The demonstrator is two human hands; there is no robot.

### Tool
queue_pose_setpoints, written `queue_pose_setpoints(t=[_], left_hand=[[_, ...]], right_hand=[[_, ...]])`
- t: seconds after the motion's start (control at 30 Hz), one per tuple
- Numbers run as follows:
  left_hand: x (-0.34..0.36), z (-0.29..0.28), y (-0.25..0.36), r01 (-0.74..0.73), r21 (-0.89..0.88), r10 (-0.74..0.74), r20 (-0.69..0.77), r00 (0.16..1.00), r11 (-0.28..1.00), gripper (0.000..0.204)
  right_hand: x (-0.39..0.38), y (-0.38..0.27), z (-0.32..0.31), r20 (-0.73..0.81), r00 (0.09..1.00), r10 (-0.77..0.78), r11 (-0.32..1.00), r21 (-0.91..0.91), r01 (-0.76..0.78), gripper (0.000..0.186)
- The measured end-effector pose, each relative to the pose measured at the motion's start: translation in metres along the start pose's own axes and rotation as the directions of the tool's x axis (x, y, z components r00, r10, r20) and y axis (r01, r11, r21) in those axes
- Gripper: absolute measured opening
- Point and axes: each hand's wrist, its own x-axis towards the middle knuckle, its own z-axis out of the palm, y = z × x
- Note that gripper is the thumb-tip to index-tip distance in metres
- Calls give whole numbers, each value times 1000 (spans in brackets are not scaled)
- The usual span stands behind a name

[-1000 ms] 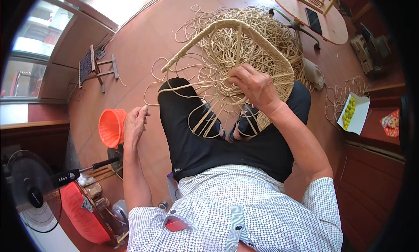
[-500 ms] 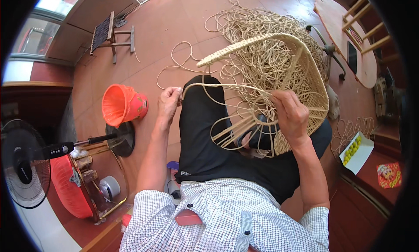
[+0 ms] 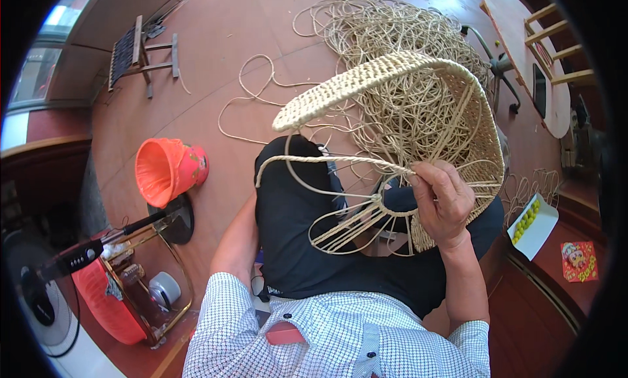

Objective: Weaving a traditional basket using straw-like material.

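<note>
Across my lap lies a partly woven straw-coloured frame (image 3: 483, 110), with a thick curved band and thin ribs fanning out from a ring. My right hand (image 3: 446, 201) is closed, thumb and fingers pinching a twisted straw-coloured cord (image 3: 333, 159) by the ribs. From that pinch the cord runs left over my raised knee and bends down at its far side. My left forearm (image 3: 239, 242) reaches up beside the knee; the left hand itself is hidden behind the black trouser leg.
A big tangled heap of cord (image 3: 386, 28) lies on the floor ahead, with a loose loop to its left. An orange-red bucket (image 3: 167, 172) and a standing fan (image 3: 82, 252) are at left. A small stool (image 3: 139, 54) stands far left. Yellow-green fruit (image 3: 526, 222) sits on white card at right.
My left hand has gone from beside the knee to behind it. The right hand still pinches the cord and sits slightly lower. The woven band has tilted, showing more of its face.
</note>
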Motion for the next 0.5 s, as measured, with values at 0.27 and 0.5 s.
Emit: queue_pose_setpoints(t=[0.27,0.5], left_hand=[[116,-4,-26,-159,283,103,205,973,946,40],[164,40,-3,-91,385,-42,322,946,919,41]], right_hand=[[2,6,4,-10,998,-66,998,-3,66,27],[2,11,-3,37,999,-20,998,-52,22,33]])
